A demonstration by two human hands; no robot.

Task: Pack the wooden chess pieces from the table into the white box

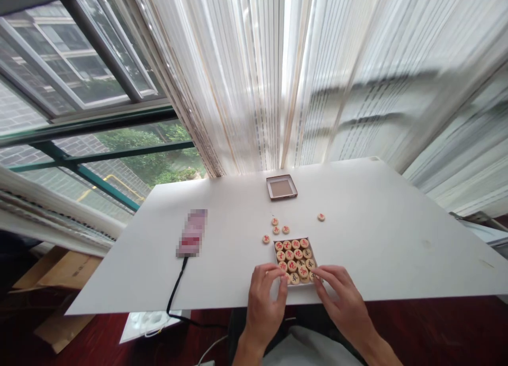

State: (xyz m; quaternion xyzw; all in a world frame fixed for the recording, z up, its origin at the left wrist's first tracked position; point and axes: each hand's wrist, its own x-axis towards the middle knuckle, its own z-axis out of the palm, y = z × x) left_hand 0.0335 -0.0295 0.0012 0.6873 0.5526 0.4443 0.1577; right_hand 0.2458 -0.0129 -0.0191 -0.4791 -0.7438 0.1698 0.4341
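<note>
A shallow square box [272, 249] near the table's front edge holds rows of round wooden Chinese chess pieces [296, 244] with red or black characters. One red-marked piece [304, 271] lies on top of the others. At the box's front left corner, my left hand [265, 297] has thumb and forefinger closed around a piece [287, 277], partly hidden by the fingers. My right hand [340, 297] reaches the front right corner, its thumb and fingertips bent together at a piece [311, 276] there. Loose pieces lie behind the box, among them one at the left [266, 239].
A box lid [281, 187] rests at the back of the white table [377, 239]. One loose piece [321, 217] sits apart to the right. A blurred pink phone-shaped object [192, 233] with a black cable [174, 292] is at the left. Curtains hang behind.
</note>
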